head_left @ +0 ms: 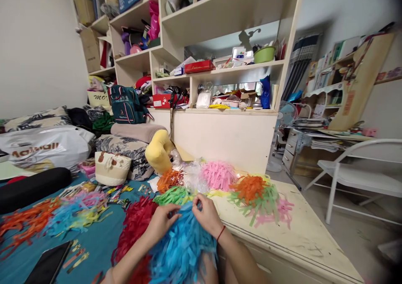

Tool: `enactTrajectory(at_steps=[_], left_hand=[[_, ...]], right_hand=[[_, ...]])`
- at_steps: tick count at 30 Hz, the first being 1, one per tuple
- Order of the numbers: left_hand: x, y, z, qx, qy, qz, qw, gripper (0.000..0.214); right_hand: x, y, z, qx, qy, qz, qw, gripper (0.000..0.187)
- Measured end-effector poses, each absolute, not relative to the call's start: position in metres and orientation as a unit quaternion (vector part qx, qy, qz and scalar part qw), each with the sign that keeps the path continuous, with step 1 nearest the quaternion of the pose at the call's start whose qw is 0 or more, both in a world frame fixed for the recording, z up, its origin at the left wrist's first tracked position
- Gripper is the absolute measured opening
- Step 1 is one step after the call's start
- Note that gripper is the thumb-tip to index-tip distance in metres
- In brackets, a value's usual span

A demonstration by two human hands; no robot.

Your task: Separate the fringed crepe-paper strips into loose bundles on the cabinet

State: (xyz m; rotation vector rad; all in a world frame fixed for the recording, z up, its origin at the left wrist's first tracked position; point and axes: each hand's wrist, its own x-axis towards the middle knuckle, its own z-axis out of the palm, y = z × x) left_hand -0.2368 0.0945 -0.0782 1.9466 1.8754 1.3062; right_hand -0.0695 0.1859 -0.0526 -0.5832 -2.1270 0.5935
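Note:
A large blue pom-pom made of paper-like strips lies over my lap. At its top edge my left hand pinches some of the blue strips between thumb and fingers. Just to the right, my right hand closes thumb and fingertips on the same top part; a thin red cord circles that wrist. The exact spot under the fingertips is too small to make out. A dark red pom-pom rests against the blue one on the left. Green strips lie just beyond my hands.
A pink pom-pom and an orange one sit on the cream chest top. Loose orange strips and a black phone lie on the teal bedsheet. A white folding chair stands at right.

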Motion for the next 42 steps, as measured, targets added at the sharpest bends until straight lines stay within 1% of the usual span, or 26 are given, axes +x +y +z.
enactTrajectory(at_steps=[5, 10, 14, 18, 25, 28, 30, 31, 32, 34, 36, 37, 38, 39, 40, 42], left_hand=[[-0.226, 0.090, -0.092, 0.674, 0.621, 0.400, -0.024, 0.030], [-0.228, 0.089, -0.084, 0.668, 0.647, 0.361, -0.064, 0.030], [-0.235, 0.079, -0.072, 0.635, 0.682, 0.354, -0.084, 0.022], [-0.245, 0.065, -0.064, 0.613, 0.700, 0.358, -0.075, 0.014], [-0.256, 0.051, -0.068, 0.599, 0.704, 0.378, -0.043, 0.023], [-0.259, 0.050, -0.078, 0.599, 0.712, 0.365, -0.027, 0.019], [-0.253, 0.055, -0.079, 0.608, 0.711, 0.354, -0.016, 0.015], [-0.245, 0.060, -0.076, 0.613, 0.707, 0.352, -0.015, 0.018], [-0.233, 0.065, -0.070, 0.622, 0.696, 0.359, -0.019, 0.026], [-0.201, 0.078, -0.048, 0.642, 0.656, 0.395, -0.036, 0.050], [-0.161, 0.092, -0.018, 0.680, 0.556, 0.476, -0.035, 0.076], [-0.141, 0.097, -0.002, 0.696, 0.514, 0.501, -0.006, 0.088], [-0.124, 0.102, 0.013, 0.715, 0.478, 0.508, 0.051, 0.093], [-0.108, 0.106, 0.025, 0.733, 0.445, 0.499, 0.124, 0.088], [-0.096, 0.108, 0.035, 0.746, 0.421, 0.482, 0.183, 0.074], [-0.079, 0.109, 0.047, 0.757, 0.396, 0.454, 0.255, 0.036]], right_hand=[[-0.074, 0.189, -0.049, -0.239, -0.858, 0.189, 0.413, 0.014], [-0.089, 0.192, -0.045, -0.212, -0.877, 0.158, 0.401, 0.015], [-0.092, 0.210, -0.035, -0.246, -0.856, 0.153, 0.429, 0.019], [-0.068, 0.245, -0.019, -0.307, -0.803, 0.165, 0.484, 0.021], [0.031, 0.295, 0.014, -0.376, -0.722, 0.185, 0.551, 0.022], [0.079, 0.291, 0.037, -0.376, -0.708, 0.208, 0.561, 0.022], [0.103, 0.276, 0.052, -0.353, -0.721, 0.239, 0.546, 0.023], [0.113, 0.265, 0.059, -0.335, -0.734, 0.261, 0.530, 0.023], [0.120, 0.252, 0.065, -0.316, -0.748, 0.286, 0.508, 0.024], [0.129, 0.224, 0.073, -0.278, -0.777, 0.340, 0.451, 0.025], [0.136, 0.197, 0.076, -0.244, -0.796, 0.392, 0.392, 0.027], [0.139, 0.185, 0.076, -0.231, -0.800, 0.415, 0.367, 0.029], [0.143, 0.176, 0.075, -0.220, -0.800, 0.436, 0.348, 0.032], [0.149, 0.168, 0.075, -0.211, -0.798, 0.455, 0.334, 0.035], [0.154, 0.161, 0.074, -0.205, -0.794, 0.471, 0.325, 0.037], [0.167, 0.151, 0.073, -0.198, -0.786, 0.491, 0.318, 0.043]])
